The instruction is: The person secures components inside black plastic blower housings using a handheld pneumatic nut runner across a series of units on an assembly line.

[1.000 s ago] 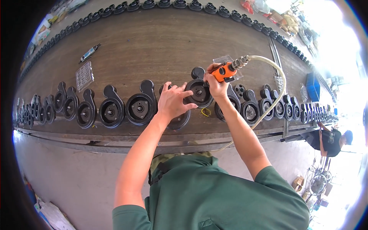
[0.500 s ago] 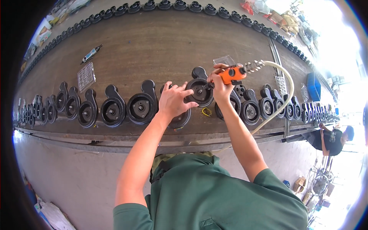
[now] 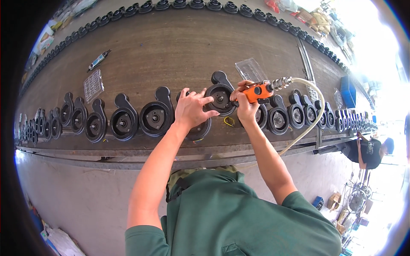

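Note:
An orange air tool (image 3: 259, 91) is held in my right hand (image 3: 247, 102), its fingers wrapped round the body. A coiled metal fitting joins it to a pale air hose (image 3: 321, 102). The tool's dark front end meets the right rim of a round black housing (image 3: 219, 94), which has a central shaft and a knob-like arm pointing away from me. My left hand (image 3: 192, 109) lies at the housing's left side with fingers spread, index finger and thumb reaching its rim. Under that hand another black housing (image 3: 200, 130) is partly hidden. A yellow loop (image 3: 229, 121) lies between my hands.
Rows of similar black housings (image 3: 156, 116) run along the near edge, and more (image 3: 196, 4) line the far edge. Clear plastic trays (image 3: 251, 69) and a second slim tool (image 3: 99, 60) lie on the brown table (image 3: 171, 47). A blue bin (image 3: 348, 91) and a person (image 3: 369, 151) are at right.
The view has shifted slightly. The tool has swung a little lower and nearer the housing's right rim, uncovering more of the clear tray. My left index finger has drawn back slightly toward the rim.

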Demonstrator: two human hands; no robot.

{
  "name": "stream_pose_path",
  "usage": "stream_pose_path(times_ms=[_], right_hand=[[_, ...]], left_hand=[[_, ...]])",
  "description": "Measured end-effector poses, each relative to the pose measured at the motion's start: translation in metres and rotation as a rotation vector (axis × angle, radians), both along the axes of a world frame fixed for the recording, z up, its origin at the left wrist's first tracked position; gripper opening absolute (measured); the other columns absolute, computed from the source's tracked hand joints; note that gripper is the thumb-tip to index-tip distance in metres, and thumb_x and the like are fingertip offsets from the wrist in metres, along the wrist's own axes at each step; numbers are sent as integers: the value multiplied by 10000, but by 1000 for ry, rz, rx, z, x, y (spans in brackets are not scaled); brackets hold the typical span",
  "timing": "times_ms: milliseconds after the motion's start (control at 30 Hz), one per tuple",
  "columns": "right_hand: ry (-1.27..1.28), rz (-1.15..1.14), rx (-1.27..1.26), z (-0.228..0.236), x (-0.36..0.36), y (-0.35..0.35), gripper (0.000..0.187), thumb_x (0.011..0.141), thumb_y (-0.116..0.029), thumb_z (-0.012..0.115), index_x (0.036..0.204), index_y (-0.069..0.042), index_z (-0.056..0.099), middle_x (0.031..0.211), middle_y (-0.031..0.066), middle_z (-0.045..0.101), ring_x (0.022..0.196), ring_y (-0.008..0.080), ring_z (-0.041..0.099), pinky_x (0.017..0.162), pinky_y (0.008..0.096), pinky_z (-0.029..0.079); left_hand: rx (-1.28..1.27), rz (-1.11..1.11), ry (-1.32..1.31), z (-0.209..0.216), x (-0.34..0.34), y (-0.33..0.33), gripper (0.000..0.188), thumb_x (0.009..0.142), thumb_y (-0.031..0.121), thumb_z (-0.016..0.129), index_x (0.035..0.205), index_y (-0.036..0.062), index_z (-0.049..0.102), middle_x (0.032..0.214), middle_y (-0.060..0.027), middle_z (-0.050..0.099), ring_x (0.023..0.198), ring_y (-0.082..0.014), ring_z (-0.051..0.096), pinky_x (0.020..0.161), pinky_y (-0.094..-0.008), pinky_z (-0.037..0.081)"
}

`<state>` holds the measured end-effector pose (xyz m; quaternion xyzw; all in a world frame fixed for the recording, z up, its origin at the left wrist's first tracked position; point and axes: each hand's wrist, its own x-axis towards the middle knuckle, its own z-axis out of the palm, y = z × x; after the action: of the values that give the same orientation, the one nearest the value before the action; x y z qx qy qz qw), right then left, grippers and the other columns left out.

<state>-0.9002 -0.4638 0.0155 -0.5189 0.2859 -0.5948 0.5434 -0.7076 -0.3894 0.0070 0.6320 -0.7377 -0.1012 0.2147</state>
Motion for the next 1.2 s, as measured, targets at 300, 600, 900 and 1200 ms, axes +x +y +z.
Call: stream_pose_path(times_ms=[300,600,900,1200], right_hand=[[99,21,-69,-3,12,12,264,843,68,631,1093,7,573,824,51,645,696,95,616,633,240,516],[33,-175,12,-1,18,26,215,868,48,541,1078,4,523,788,89,559,657,174,554,672,355,525],[161,-203,-88,0,13,14,234,848,38,633,1078,44,587,797,64,652,696,120,642,648,250,527],[-75,70,-130,64,-64,22,262,887,14,604,1143,20,553,837,53,638,748,107,618,702,263,511]], left_hand=[[-27,5,25,-4,6,0,548,773,619,775,1155,226,781,1366,-158,678,1161,-291,683,1186,-524,323],[-25,2,61,-8,7,4,565,771,632,765,1140,204,775,1368,-161,676,1130,-300,682,1173,-526,332],[-101,-6,85,-9,-6,-2,501,779,594,779,1091,203,778,1321,-186,695,1081,-290,703,1155,-512,340],[-138,17,-28,12,-8,0,531,744,538,821,1112,156,802,1342,-147,690,1213,-325,610,1118,-469,374]])
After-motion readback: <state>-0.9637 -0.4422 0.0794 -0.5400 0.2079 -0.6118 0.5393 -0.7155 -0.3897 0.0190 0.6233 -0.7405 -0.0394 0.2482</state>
